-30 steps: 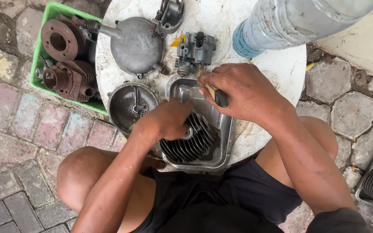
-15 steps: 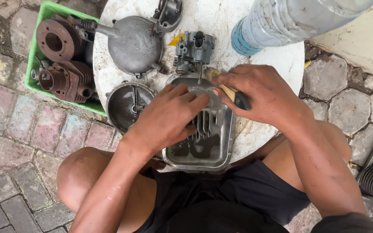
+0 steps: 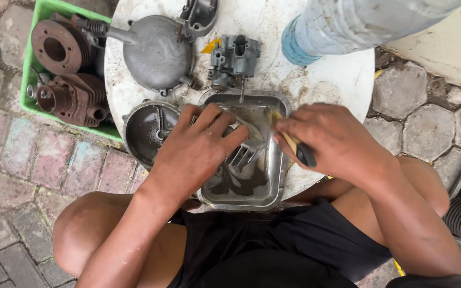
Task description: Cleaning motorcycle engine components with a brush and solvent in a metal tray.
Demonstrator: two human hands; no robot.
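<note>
Hands, two: left hand (image 3: 198, 146) grips one finned part (image 3: 244, 154), right hand (image 3: 337, 141) one brush (image 3: 300, 149).

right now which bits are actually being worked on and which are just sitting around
In hand:
- left hand holding the finned metal part
- right hand gripping a brush
- metal tray with dirty liquid beneath them

Lying about:
- carburettor
- domed grey cover
- round cover
- rusty cylinders in green crate
- big plastic bottle
</note>
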